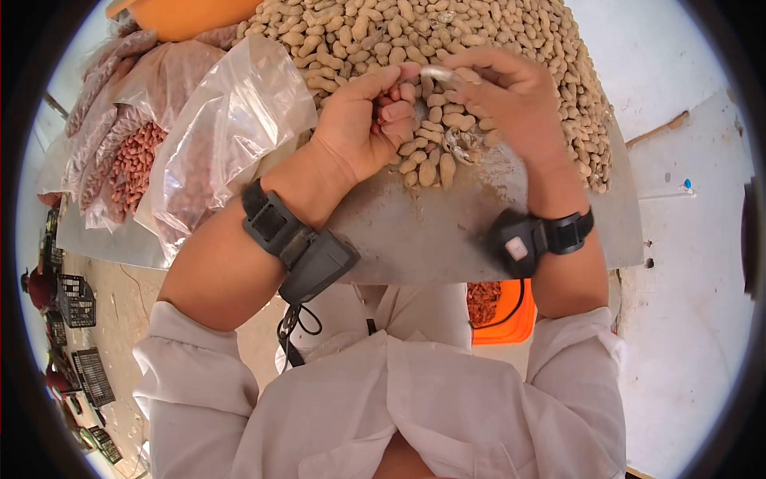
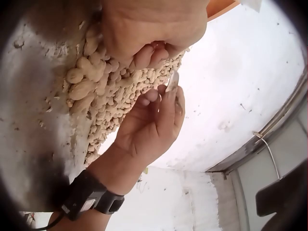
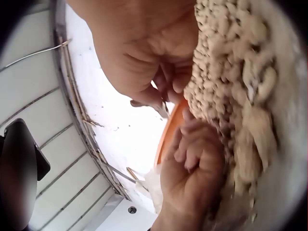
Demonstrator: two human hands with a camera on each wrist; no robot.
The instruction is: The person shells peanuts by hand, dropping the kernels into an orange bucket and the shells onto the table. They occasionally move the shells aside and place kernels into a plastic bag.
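A large heap of unshelled peanuts (image 1: 578, 104) lies on the metal tabletop (image 1: 399, 239) in the head view. My left hand (image 1: 351, 132) has its fingers curled over reddish peanut kernels (image 1: 384, 101), partly hidden in the palm. Opposite it, my right hand (image 1: 519, 104) pinches a small shiny metal piece (image 1: 437, 73) between thumb and fingers, close to the left fingertips. That piece also shows as a thin bright strip in the left wrist view. Both hands are over the near part of the heap, where a few loose peanuts (image 1: 428, 169) lie.
Clear plastic bags of red kernels (image 1: 137, 168) stand at the left, one tall bag (image 1: 239, 104) beside the left forearm. Behind them is an orange basin (image 1: 191, 17). Below the table edge sits an orange container (image 1: 515, 315) with reddish-brown bits. Black crates (image 1: 94, 377) are on the floor.
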